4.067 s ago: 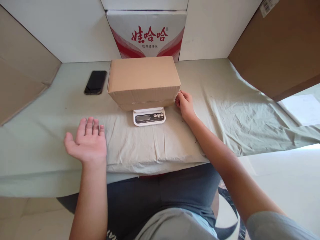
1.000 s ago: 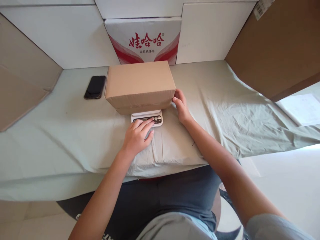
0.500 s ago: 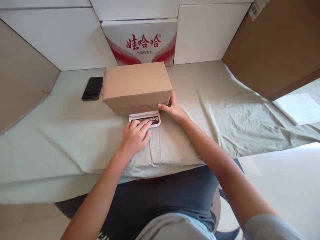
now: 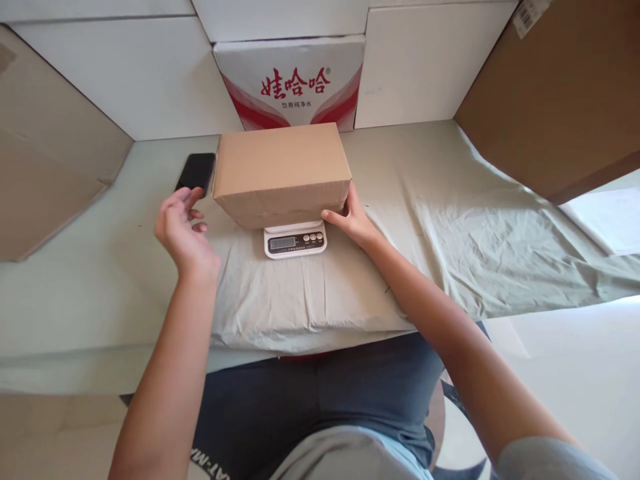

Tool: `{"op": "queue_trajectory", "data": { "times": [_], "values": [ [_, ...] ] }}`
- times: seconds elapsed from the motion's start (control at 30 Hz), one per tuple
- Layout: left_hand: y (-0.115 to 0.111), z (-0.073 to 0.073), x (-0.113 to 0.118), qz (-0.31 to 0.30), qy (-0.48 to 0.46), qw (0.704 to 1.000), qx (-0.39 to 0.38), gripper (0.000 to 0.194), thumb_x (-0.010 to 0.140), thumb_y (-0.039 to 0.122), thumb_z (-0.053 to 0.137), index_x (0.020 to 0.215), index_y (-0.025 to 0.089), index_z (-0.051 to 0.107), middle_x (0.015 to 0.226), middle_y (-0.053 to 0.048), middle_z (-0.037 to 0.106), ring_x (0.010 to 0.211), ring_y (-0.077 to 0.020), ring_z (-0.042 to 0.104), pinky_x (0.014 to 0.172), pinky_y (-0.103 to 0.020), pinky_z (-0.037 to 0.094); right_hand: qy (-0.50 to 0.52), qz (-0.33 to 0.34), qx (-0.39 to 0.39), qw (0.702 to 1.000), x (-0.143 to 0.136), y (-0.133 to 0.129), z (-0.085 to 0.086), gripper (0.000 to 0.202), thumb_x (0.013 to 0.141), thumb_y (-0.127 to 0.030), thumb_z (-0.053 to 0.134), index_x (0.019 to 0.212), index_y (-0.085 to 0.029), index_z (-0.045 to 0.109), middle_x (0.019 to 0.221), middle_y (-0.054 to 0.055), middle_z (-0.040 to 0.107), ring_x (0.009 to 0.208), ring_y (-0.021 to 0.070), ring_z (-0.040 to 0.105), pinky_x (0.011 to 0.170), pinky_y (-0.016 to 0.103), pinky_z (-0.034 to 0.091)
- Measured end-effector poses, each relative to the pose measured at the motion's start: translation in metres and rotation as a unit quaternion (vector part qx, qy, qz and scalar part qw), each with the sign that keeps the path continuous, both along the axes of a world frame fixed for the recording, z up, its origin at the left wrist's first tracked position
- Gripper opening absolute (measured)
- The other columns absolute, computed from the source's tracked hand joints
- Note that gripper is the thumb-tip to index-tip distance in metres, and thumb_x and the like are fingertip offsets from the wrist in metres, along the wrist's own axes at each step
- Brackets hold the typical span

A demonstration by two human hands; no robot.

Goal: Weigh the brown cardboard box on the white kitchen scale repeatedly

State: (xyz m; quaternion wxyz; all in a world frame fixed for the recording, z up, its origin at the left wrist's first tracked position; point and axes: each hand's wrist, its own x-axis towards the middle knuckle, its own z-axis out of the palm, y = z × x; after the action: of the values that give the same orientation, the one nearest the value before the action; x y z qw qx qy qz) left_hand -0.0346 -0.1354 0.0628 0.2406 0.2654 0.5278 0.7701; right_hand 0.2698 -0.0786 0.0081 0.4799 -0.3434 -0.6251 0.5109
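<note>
sideways | cardboard box (image 4: 283,160), long axis left-right | scale (image 4: 295,243) jutting nearside

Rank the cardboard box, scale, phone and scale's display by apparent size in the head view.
1. Cardboard box
2. Scale and phone: too close to rank, both partly hidden
3. Scale's display

- Brown rectangular cardboard box (image 4: 283,160), upper centre: matt, smooth-topped, faintly creased along the front.
- White compact plastic scale (image 4: 295,252), frame centre: smooth, slight sheen.
- Black rectangular phone (image 4: 199,171), upper left: glossy, glass-like face.
- Pale green cloth sheet (image 4: 500,247), across the frame: matt, crumpled at right.
</note>
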Motion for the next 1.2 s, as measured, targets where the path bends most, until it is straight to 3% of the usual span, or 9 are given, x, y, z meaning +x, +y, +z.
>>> {"op": "queue_trajectory", "data": {
  "times": [0.07,0.17,0.3,0.4,0.7,1.2],
  "values": [
    [0.021,-0.002,-0.003,0.009,-0.025,1.0,-0.017,0.036,0.087,0.017,0.052,0.112,0.008,0.076,0.118,-0.019,0.083,0.068,-0.0112,0.05,0.058,-0.025,0.023,-0.002,0.0,0.011,1.0,0.001,0.001,-0.001,0.149,0.068,-0.082,0.092,0.182,-0.031,0.01,0.195,0.009,0.02,0.182,0.0364,0.021,0.151,0.059,0.024],
    [0.037,-0.017,0.002,0.026,-0.027,0.999,-0.026,0.033,0.091,0.011,0.049,0.113,0.008,0.074,0.111,-0.016,0.081,0.068,-0.0103,0.048,0.057,-0.025,0.022,-0.008,0.008,0.028,1.0,0.005,0.003,-0.005,0.143,0.069,-0.088,0.087,0.181,-0.041,0.012,0.195,0.001,0.023,0.184,0.034,0.013,0.152,0.06,0.02],
    [0.034,-0.038,0.012,0.017,-0.035,0.999,-0.034,0.024,0.095,0.008,0.046,0.104,0.01,0.069,0.089,-0.005,0.068,0.069,-0.0111,0.048,0.059,-0.026,0.024,-0.002,0.009,0.03,1.0,0.008,0.005,-0.01,0.14,0.069,-0.093,0.084,0.18,-0.045,0.014,0.195,-0.004,0.02,0.185,0.0332,0.008,0.153,0.061,0.016],
    [0.029,-0.044,0.015,0.003,-0.012,1.0,-0.024,0.02,0.095,0.008,0.047,0.098,0.011,0.066,0.084,-0.003,0.061,0.07,-0.0121,0.049,0.059,-0.026,0.026,0.008,0.011,0.028,1.0,0.008,0.005,-0.012,0.139,0.069,-0.092,0.085,0.18,-0.045,0.016,0.195,-0.003,0.02,0.185,0.0328,0.007,0.153,0.061,0.015],
    [0.031,-0.049,0.012,-0.016,0.029,0.999,-0.016,0.015,0.09,0.013,0.05,0.093,0.014,0.064,0.081,-0.001,0.054,0.068,-0.0127,0.046,0.058,-0.025,0.027,0.027,0.006,0.013,1.0,0.006,0.001,-0.007,0.141,0.063,-0.093,0.089,0.178,-0.047,0.021,0.195,-0.005,0.022,0.185,0.0328,0.008,0.153,0.062,0.016],
    [0.031,-0.049,0.012,-0.018,0.039,0.999,-0.002,0.026,0.071,0.033,0.057,0.09,0.017,0.064,0.082,-0.002,0.055,0.07,-0.0144,0.049,0.056,-0.026,0.026,0.012,0.015,0.017,1.0,0.008,0.001,-0.009,0.138,0.07,-0.095,0.082,0.18,-0.045,0.015,0.195,-0.005,0.019,0.185,0.0318,0.007,0.153,0.06,0.015]
  ]
}}
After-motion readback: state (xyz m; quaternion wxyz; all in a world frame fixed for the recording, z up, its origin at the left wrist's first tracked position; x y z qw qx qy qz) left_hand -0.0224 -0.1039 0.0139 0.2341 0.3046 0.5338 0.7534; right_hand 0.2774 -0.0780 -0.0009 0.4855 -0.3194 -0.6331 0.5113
